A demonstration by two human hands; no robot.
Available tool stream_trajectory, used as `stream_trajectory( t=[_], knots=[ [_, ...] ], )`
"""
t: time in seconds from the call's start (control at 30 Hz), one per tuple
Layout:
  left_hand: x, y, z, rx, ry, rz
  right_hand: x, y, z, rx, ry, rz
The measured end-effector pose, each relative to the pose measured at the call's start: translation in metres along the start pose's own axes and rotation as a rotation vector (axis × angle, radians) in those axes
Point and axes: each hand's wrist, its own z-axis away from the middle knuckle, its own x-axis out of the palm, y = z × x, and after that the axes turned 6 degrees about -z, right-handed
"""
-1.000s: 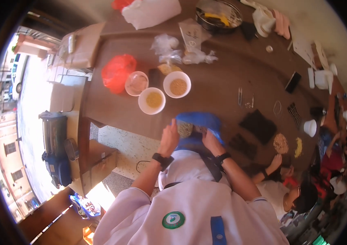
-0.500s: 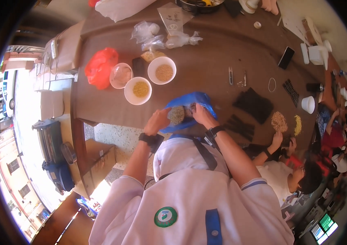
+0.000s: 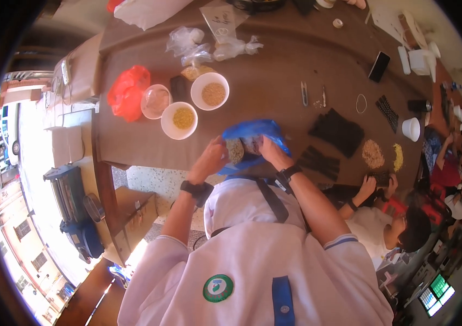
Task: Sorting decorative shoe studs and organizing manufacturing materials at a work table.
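Blue bag (image 3: 250, 129) is at the near edge of the bench (image 3: 274, 70), probably for an easy look inside. Left hand (image 3: 211, 158) has its fingers pinching one side, seemingly keeping the mouth spread around a speckled bundle (image 3: 236, 150). Right hand (image 3: 275, 153) has its fingers in the opening; can't tell if they're gripping.

That fisheye camera looks steeply down from the wearer's head, close above the white short-sleeved shirt (image 3: 258, 255) on the near side, facing out across the wide brown cloth-covered table (image 3: 277, 81) beyond.
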Motion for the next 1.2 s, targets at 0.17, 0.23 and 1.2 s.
stream_trajectory(
  t=[0.17,0.23,1.2],
  knots=[
    [-0.032,0.026,-0.009,-0.185,-0.362,0.288,-0.017,0.002,0.004,0.043,0.073,-0.066],
    [-0.018,0.014,-0.007,-0.210,-0.448,0.215,-0.020,-0.001,0.011,-0.034,0.107,-0.210],
    [-0.023,0.007,-0.008,-0.120,-0.252,0.103,0.006,-0.045,0.048,-0.106,-0.246,-0.341]
  ],
)
